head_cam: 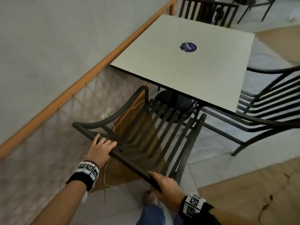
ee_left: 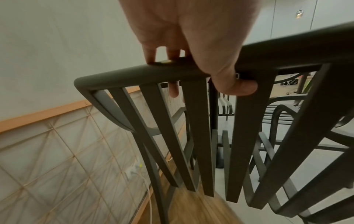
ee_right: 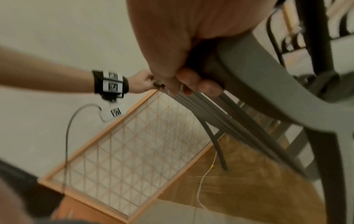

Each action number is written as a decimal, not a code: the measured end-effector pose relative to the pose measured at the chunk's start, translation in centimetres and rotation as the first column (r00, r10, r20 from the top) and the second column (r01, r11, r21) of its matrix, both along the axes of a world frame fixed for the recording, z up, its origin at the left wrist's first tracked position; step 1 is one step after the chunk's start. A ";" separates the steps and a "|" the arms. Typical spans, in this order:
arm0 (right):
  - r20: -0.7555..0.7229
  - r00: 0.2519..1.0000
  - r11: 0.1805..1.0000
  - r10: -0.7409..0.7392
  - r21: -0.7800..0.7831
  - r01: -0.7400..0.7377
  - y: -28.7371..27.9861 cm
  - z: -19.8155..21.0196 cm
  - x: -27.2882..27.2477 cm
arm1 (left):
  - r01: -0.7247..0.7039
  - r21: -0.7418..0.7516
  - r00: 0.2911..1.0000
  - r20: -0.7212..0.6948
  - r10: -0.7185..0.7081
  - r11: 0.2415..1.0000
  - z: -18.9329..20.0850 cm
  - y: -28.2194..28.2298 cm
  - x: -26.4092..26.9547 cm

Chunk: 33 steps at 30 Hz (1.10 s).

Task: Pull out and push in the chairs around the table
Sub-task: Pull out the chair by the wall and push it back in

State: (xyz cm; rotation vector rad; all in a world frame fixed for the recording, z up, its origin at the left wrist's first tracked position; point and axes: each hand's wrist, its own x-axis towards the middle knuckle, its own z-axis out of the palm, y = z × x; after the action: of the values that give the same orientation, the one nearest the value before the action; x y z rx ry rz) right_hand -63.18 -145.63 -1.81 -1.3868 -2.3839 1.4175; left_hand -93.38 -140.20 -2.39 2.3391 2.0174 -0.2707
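Note:
A dark slatted metal chair point(head_cam: 155, 125) stands at the near edge of a square pale table point(head_cam: 186, 65), its seat partly under the tabletop. Both hands hold the chair's top back rail point(head_cam: 129, 164). My left hand point(head_cam: 99, 149) grips the rail near its left corner, fingers over the top and thumb underneath point(ee_left: 237, 87). My right hand point(head_cam: 165, 184) is wrapped round the rail's right end, fingers curled under it point(ee_right: 199, 84). In the left wrist view the rail point(ee_left: 134, 72) and back slats point(ee_left: 195, 136) fill the frame.
A second dark chair point(head_cam: 266, 108) stands at the table's right side, and a third point(head_cam: 209, 12) at the far side. A wall with an orange rail point(head_cam: 78, 82) and mesh panel runs close on the left. A thin white cable point(head_cam: 107, 174) lies on the floor below the chair.

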 end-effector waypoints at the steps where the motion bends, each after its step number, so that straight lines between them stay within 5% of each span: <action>1: -0.007 1.000 1.000 0.006 -0.014 -0.006 -0.1 -0.2 -0.1 | 0.001 0.002 1.000 0.004 -0.001 1.000 -0.2 -0.4 -0.1; 9: -0.033 0.999 1.000 0.009 0.000 -0.009 0.8 -0.4 -1.1 | 0.007 0.060 0.999 0.036 -0.009 0.998 -0.1 0.0 -1.5; 33: -0.078 0.995 0.994 0.062 0.099 -0.054 5.9 -1.7 -1.8 | -0.168 -0.112 0.982 0.066 0.176 0.979 0.6 4.1 -2.1</action>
State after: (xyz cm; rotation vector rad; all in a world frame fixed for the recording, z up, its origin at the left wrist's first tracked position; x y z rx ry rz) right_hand -64.94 -139.73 -3.48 -1.2239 -2.4254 1.3245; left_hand -95.52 -136.06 -1.78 2.0655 2.0975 -0.2707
